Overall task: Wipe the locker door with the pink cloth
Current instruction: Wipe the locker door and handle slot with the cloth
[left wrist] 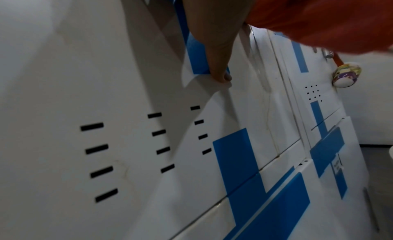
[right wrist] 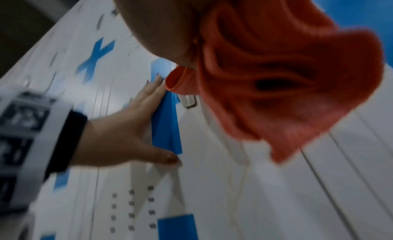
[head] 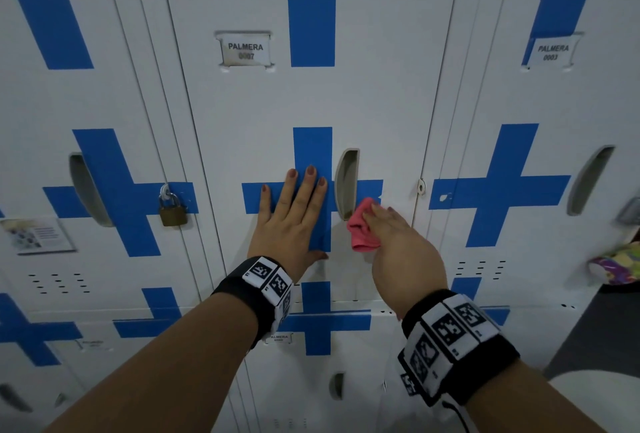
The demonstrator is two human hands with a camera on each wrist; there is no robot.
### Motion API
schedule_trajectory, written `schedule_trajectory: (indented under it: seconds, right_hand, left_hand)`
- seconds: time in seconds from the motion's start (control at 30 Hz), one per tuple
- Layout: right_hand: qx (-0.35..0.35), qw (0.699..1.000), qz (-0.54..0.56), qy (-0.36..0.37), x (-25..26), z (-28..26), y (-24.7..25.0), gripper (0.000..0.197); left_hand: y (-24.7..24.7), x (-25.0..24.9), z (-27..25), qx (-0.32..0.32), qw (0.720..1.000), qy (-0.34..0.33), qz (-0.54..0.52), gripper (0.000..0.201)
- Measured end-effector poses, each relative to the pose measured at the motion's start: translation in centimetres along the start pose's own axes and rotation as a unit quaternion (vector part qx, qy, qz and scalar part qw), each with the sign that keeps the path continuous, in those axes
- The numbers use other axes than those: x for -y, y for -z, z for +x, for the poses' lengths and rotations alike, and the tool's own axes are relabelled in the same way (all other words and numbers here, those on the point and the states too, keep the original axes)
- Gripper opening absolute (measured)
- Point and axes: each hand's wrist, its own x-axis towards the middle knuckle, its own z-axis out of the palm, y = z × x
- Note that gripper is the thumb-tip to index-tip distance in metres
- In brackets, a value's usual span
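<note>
**A locker room**

Rows of white sheet-metal locker doors (head: 381,96) marked with blue crosses fill the view — each with a recessed grey handle (head: 347,184), vent slots (left wrist: 100,159) and a paper name label (head: 245,50). A brass padlock (head: 172,209) secures the neighbouring door.

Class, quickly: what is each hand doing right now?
Left hand: open, fingers flat against the locker door.
Right hand: grip closed on the pink cloth, beside the door's handle recess.

Head view facing locker door (head: 381,96) close, wrist views upward (sharing it)
</note>
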Motion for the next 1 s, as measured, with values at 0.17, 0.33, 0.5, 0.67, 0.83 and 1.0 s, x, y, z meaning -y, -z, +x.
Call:
schedule_trajectory:
  seconds: [0.17,0.33,0.5,0.67,0.83,1.0]
  right_hand:
    - [-0.264,0.962,0.075,-0.002,-0.2,0.5,1.0,0.058]
    - [-0.136,0.989,-0.054,0.005,-1.2,1.9,-0.5,0.077]
    - [-0.058,0.994,-0.096,0.004,-1.7,0.4,-2.8,0.083]
    - [0.003,0.996,-0.087,-0.005,-1.6,-0.6,-4.0,0.085]
    - [0.057,0.994,-0.087,0.041,-1.2,-1.9,-5.1,0.082]
    - [0.019,0.989,-0.116,0.094,-0.3,-2.1,-8.8,0.092]
  left_hand:
    - [0.0,0.0,0.0,0.002,1.000,0.001,0.005,0.133]
    - [-0.1,0.1,0.0,-0.002,1.000,-0.003,0.002,0.132]
    - [-0.1,0.2,-0.1,-0.004,1.000,-0.007,0.006,0.129]
    - [-0.1,0.1,-0.1,-0.010,1.000,-0.009,0.005,0.128]
    - [-0.3,0.2,-0.1,-0.021,1.000,-0.012,0.012,0.125]
    - [-0.3,0.1,-0.1,-0.039,0.999,-0.014,0.001,0.102]
